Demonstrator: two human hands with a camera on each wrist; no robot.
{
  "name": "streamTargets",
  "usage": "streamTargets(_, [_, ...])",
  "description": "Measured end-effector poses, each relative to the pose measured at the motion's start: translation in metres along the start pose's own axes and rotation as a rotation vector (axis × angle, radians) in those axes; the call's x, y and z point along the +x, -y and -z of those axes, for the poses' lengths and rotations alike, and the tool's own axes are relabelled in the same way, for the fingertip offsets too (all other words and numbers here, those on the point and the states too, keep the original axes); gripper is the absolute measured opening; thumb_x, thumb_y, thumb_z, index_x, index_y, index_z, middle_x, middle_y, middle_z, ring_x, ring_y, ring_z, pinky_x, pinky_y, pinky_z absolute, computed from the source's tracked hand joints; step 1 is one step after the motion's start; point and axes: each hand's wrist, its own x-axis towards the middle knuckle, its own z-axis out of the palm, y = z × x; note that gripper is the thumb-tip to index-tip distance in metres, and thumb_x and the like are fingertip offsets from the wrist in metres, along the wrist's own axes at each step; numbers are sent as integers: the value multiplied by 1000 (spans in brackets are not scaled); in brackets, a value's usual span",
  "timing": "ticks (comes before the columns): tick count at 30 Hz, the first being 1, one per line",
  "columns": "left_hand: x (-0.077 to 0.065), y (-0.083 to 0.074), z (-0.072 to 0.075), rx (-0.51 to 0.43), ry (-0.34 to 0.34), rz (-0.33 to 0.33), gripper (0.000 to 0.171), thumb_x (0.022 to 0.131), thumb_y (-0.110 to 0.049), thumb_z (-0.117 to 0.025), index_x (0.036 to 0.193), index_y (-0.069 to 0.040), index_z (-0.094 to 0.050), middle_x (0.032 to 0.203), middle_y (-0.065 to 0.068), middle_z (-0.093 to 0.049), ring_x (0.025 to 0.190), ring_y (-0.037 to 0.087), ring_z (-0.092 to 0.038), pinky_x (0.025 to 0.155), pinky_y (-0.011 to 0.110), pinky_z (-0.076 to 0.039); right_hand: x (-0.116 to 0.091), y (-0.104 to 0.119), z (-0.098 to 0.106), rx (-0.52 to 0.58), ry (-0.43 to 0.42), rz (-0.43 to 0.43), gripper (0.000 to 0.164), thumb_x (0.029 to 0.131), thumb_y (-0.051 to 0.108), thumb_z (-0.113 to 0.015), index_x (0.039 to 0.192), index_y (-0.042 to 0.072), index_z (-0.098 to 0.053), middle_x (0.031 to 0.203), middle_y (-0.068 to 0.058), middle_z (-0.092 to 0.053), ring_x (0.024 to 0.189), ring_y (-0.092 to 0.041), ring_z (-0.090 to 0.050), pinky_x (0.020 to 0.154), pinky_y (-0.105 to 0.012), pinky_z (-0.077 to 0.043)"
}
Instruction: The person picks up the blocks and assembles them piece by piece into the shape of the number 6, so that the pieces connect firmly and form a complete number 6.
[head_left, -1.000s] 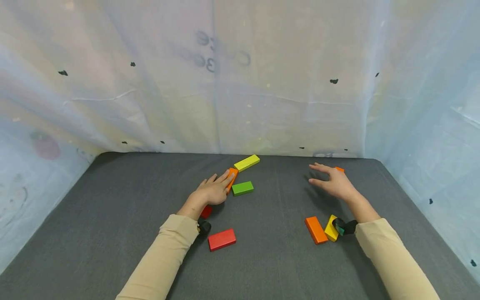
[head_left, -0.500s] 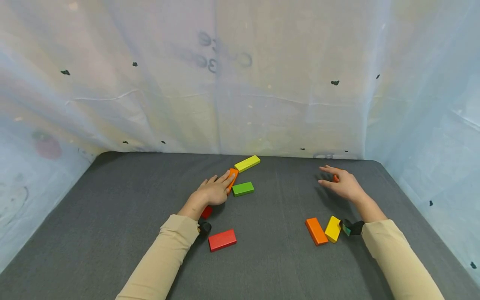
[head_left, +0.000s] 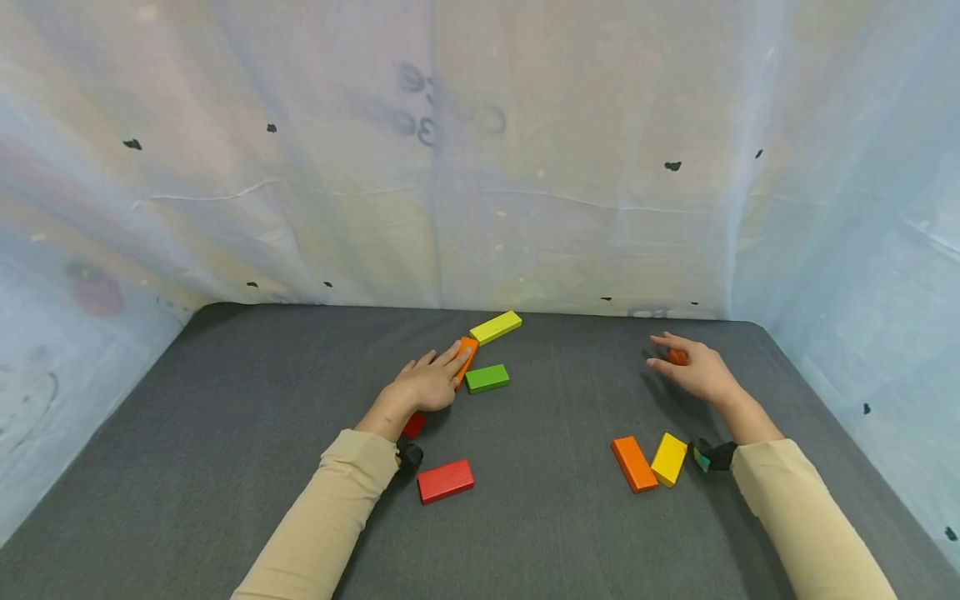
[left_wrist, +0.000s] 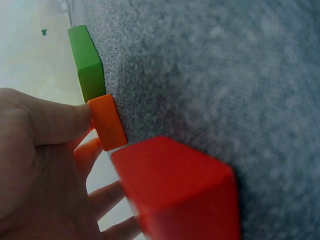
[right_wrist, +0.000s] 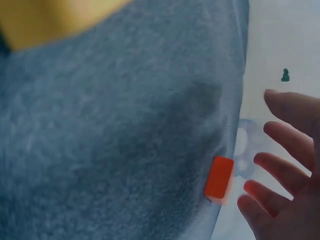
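Observation:
My left hand [head_left: 429, 385] pinches an orange block [head_left: 467, 355] between thumb and index finger, its other fingers spread. In the left wrist view that orange block [left_wrist: 107, 122] touches or nearly touches a green block [left_wrist: 87, 62]. A red block [head_left: 413, 425] lies partly hidden under the left wrist. My right hand [head_left: 703, 372] hovers with thumb and fingers apart around an orange-red block [head_left: 677, 357], partly covered in the head view. The right wrist view shows a gap between that block [right_wrist: 219, 177] and the fingers.
A yellow block [head_left: 496, 327] lies behind the pinched one. Another red block [head_left: 446, 481] is nearer, at centre left. By the right forearm lie an orange block [head_left: 633, 463] and a yellow block [head_left: 669, 459]. Pale sheeting [head_left: 570, 242] encloses the dark grey table [head_left: 547, 533].
My right hand has moved to the right and slightly nearer, bringing its thumb and fingers around the orange-red block. The left hand stays in place on its orange block.

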Motion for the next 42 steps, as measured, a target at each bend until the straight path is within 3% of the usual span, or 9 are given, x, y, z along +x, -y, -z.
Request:
streamTargets(7, [-1,1,-1,-31,-7,5,55,105,-23,-34,155,-26,-12,163,-5,-2,148,35,-7,118,55,-8,3,-6,-3,-15,-23,-43,63,98,41,-52,142,-3,-42,151,-34,-21,134,-58,-20,103,-72,-21])
streamTargets(14, [1,2,-3,-50,-7,5,55,105,-23,-33,155,-28,-12,162,-7,0,149,33,-5,119,55,-8,5,-17,-5,-35,-32,-90,64,96,39,-55,141,-5,-42,149,-38,-17,132,-60,-20,103,-71,-21])
streamTargets(26, [1,1,0,-51,2,9,55,105,-24,-34,155,-27,-12,163,-6,0,149,33,-6,118,55,-8,9,-31,-5,-42,-53,-101,65,97,35,-55,145,-4,-35,147,-39,-21,130,-60,-21,103,-71,-22])
streamTargets(35, [1,1,-1,-45,2,21,55,105,-24,-33,155,-26,-13,163,-6,0,149,32,-5,119,54,-7,12,-31,-3,-26,-82,-92,59,95,28,-59,140,-6,-42,139,-38,-36,117,-53,-41,94,-64,-37])
streamTargets(42, [1,2,-1,-43,2,11,55,105,-24,-33,155,-26,-12,163,-7,0,149,32,-5,119,54,-8,12,-30,-3,-11,-76,-94,61,92,31,-63,137,-8,-46,133,-38,-35,108,-49,-48,84,-58,-44])
